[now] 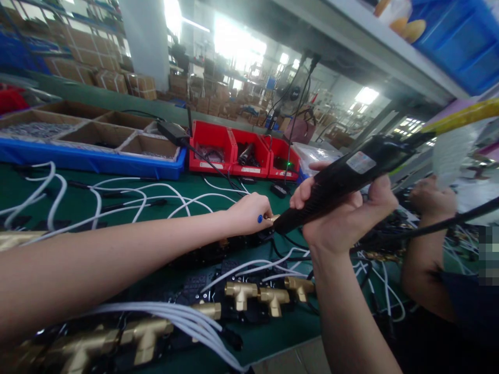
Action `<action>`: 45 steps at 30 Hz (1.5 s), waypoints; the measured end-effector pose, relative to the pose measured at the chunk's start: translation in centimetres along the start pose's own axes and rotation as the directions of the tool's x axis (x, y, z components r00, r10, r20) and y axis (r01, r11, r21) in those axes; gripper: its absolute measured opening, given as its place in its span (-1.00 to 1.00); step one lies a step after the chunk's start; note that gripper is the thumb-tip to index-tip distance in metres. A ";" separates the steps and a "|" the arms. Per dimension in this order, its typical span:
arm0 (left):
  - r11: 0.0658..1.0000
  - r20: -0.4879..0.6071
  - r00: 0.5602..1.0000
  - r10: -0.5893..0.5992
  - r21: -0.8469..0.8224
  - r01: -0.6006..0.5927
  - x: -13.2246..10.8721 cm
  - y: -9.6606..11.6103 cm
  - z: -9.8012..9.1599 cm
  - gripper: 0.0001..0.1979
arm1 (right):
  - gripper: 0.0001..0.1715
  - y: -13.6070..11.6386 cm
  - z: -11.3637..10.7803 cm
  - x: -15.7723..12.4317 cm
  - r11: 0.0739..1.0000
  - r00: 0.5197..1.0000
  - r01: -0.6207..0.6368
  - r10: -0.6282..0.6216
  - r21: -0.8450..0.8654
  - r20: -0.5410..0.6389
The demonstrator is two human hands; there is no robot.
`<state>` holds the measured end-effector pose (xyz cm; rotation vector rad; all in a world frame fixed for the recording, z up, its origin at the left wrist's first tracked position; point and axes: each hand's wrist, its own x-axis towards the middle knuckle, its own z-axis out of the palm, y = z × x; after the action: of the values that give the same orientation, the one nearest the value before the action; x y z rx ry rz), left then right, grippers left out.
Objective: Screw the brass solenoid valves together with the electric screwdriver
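My right hand is wrapped around a black electric screwdriver, tilted so its nose points down and left. Close to that nose, my left hand is closed, its fingertips pinching a small brass fitting. The screwdriver's tip and the contact there are hidden. Beneath the left forearm lies a row of black assemblies, mostly covered by the arm. Nearer to me are black housings with brass tee fittings and white cables. A blue dot marks the left hand.
Red bins with small parts and a blue divided tray line the back of the green table. White cables lie across the left. On the right is a co-worker's hand. A shelf with a blue crate hangs above.
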<state>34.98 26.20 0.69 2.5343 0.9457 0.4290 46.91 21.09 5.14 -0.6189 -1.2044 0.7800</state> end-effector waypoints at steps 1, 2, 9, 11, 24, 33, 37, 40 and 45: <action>1.000 -0.001 1.000 0.004 -0.004 -0.004 0.0 0.0 0.0 -0.83 | -0.28 0.0 0.0 0.0 1.000 1.000 0.018 -0.019 0.017 0.020; 1.000 -0.003 1.000 0.006 -0.007 -0.006 0.0 0.0 0.0 -0.84 | -0.31 -0.1 0.0 0.0 0.999 0.999 0.036 -0.037 0.029 0.033; 1.000 -0.015 1.000 0.003 -0.009 -0.003 0.1 0.0 0.1 -0.82 | -0.21 0.0 0.8 -0.1 0.997 1.000 -0.015 0.014 -0.078 -0.017; 1.000 -0.016 1.000 0.001 -0.010 -0.001 0.1 -0.1 0.3 -0.80 | -0.18 0.2 1.1 -0.2 0.993 0.997 -0.031 0.022 -0.114 -0.076; 1.000 -0.003 1.000 -0.015 0.021 0.015 -0.1 -0.1 0.1 -0.79 | -0.17 -0.9 1.0 -0.1 0.997 1.000 0.020 -0.020 -0.074 0.005; 0.995 -0.008 1.000 0.015 0.097 -0.014 -0.7 -0.7 -0.1 -0.68 | -0.19 -2.0 1.2 -0.2 0.992 0.996 0.051 -0.059 -0.116 -0.064; 0.991 0.019 0.999 0.039 0.131 -0.041 -0.1 0.6 0.6 -0.75 | -0.19 -2.5 0.2 0.2 0.993 0.997 0.043 -0.050 -0.112 -0.062; 0.989 0.024 0.998 0.053 0.136 -0.056 0.7 0.8 0.7 -0.87 | -0.17 -2.6 -1.1 0.5 0.995 0.997 0.018 -0.025 -0.100 -0.072; 0.997 0.022 0.998 0.055 0.047 -0.056 2.0 -1.4 -0.4 -0.81 | -0.17 -2.4 -2.9 1.0 0.999 0.965 -0.002 -0.006 -0.032 -0.262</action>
<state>35.46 28.61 0.72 2.6082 0.8894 0.4001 50.30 20.41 6.84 -0.7235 -0.9756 0.6548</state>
